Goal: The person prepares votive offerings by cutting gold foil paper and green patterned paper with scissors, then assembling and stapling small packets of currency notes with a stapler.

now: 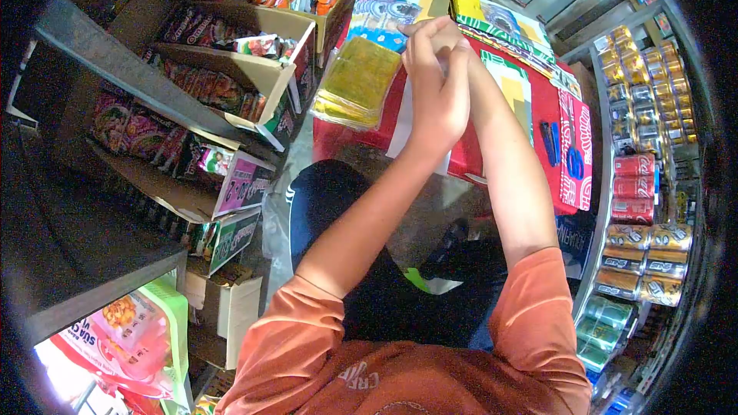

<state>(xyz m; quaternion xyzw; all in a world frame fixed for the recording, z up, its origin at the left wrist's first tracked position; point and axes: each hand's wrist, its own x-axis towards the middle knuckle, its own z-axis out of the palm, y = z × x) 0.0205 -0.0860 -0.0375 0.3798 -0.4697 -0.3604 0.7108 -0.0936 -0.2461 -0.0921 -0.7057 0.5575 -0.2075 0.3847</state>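
Note:
My left hand (442, 96) and my right hand (460, 48) are clasped together above a low table with a red cover (461, 154). The left fingers are closed over the right hand, which is partly hidden beneath them. I see no object between the palms. Left of the hands lies a stack of yellow square sheets (357, 77) in clear plastic. A blue patterned packet (377, 19) rests just behind that stack. Green and yellow printed packets (500, 19) lie beyond the right wrist.
Blue-handled scissors (574, 163) and blue pen-like tools (550, 142) lie at the table's right side. Opened cartons of noodle packets (215, 84) fill the left. Shelved drink cans (634, 188) stand at the right. A pink bag (115, 338) is at the lower left.

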